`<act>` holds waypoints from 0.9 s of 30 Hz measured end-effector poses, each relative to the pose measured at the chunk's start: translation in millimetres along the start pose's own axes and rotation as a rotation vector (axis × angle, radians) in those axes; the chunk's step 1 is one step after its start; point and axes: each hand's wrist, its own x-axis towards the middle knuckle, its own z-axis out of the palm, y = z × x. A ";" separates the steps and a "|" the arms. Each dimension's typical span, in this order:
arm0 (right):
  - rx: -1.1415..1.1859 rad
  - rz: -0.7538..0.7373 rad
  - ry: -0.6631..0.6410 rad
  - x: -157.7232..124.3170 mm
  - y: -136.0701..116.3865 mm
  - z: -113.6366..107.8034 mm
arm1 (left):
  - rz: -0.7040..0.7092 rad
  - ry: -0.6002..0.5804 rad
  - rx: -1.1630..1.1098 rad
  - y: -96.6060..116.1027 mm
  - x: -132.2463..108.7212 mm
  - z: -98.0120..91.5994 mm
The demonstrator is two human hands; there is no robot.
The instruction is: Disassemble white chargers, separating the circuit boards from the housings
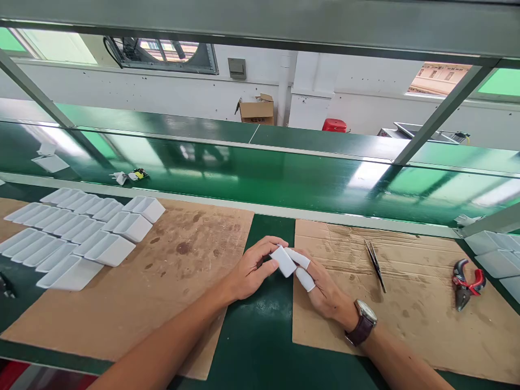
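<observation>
Between my two hands, over the bare green strip of bench, is a small white plastic case (283,261). My left hand (257,271) is closed on its left side, the thumb on the near edge and the fingers on the far edge. From the right, my right hand (325,290) grips the same case, with white finger cots (304,279) on the thumb and a finger. The inside of the case is hidden from me. At left, rows of open white plastic cases (93,235) stand on a cardboard sheet (195,238).
On the right cardboard sheet (337,330) lie tweezers (376,265) and red-handled pliers (467,284). White trays (498,252) stack at the right edge. Beyond a pale rail, a green conveyor belt (260,168) carries a small circuit board (138,174). Slanting metal posts (442,116) rise on both sides.
</observation>
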 end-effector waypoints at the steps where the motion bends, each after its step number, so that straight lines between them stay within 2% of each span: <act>1: -0.001 0.000 0.002 0.1 0.0 0.2 | 0.003 0.002 -0.008 -0.5 0.1 -0.2; 19: 0.044 -0.060 0.005 7.9 -8.0 -1.6 | 0.053 0.007 0.031 -1.6 -0.2 -1.0; 22: 0.039 -0.054 0.084 9.9 -7.6 2.3 | 0.102 0.071 0.072 -1.0 -1.0 -1.0; 27: 0.002 0.046 0.275 13.3 -7.8 7.3 | 0.207 0.165 0.254 1.2 -2.8 0.0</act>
